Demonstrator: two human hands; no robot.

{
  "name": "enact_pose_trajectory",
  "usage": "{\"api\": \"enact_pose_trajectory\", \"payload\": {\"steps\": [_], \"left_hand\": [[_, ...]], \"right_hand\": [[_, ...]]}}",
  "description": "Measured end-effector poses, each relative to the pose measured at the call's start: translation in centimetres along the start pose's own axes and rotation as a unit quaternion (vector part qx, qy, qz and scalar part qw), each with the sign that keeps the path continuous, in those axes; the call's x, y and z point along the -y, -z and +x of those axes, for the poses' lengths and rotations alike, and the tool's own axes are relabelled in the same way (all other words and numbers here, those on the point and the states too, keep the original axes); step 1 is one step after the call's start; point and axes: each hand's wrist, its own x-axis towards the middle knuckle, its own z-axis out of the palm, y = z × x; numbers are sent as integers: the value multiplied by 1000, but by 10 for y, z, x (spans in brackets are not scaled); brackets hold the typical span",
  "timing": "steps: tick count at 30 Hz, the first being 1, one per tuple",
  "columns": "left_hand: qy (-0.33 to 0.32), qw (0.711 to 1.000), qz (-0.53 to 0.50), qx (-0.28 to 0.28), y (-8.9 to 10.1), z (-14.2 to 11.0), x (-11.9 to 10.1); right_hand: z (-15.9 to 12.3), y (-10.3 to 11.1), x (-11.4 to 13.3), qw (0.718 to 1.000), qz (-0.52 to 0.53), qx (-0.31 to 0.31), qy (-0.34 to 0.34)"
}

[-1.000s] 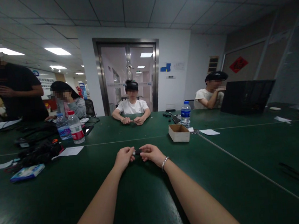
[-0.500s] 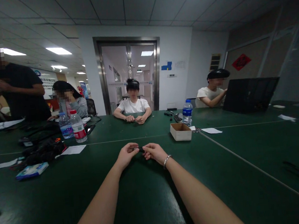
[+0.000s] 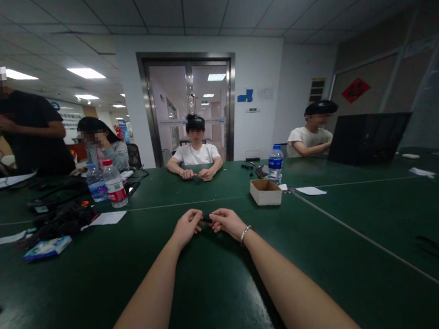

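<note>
Between my two hands is a small dark object (image 3: 206, 218), short and narrow, held just over the green table (image 3: 212, 289). My right hand (image 3: 228, 223), with a silvery bracelet at the wrist, pinches its right end between thumb and fingers. At the left end, the thumb and fingertips of my left hand (image 3: 188, 229) are closed together on it. Fingers cover most of the object, so I cannot make out its kind. An open cardboard box (image 3: 266, 197) stands on the table beyond my right hand.
Two bottles (image 3: 115, 187) and dark gear with cables (image 3: 60, 221) lie to the left, near a blue-and-white packet (image 3: 48, 248). A blue-capped bottle (image 3: 276, 163) stands behind the box. One person (image 3: 197, 153) sits opposite; a large black case (image 3: 368, 137) stands at right.
My left fingers have closed in from a looser curl onto the left end of the small dark object. My right hand has kept its pinch, nearly still.
</note>
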Motion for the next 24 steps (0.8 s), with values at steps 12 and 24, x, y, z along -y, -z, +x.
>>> {"api": "enact_pose_trajectory", "payload": {"steps": [12,24], "left_hand": [[-18,999,29,-3,-2,1,3],[-23,999,37,-21,-2,-1,-1]], "right_hand": [[3,3,-5,1000,5,1,5],[3,4,-6,1000,7,4,9]]}}
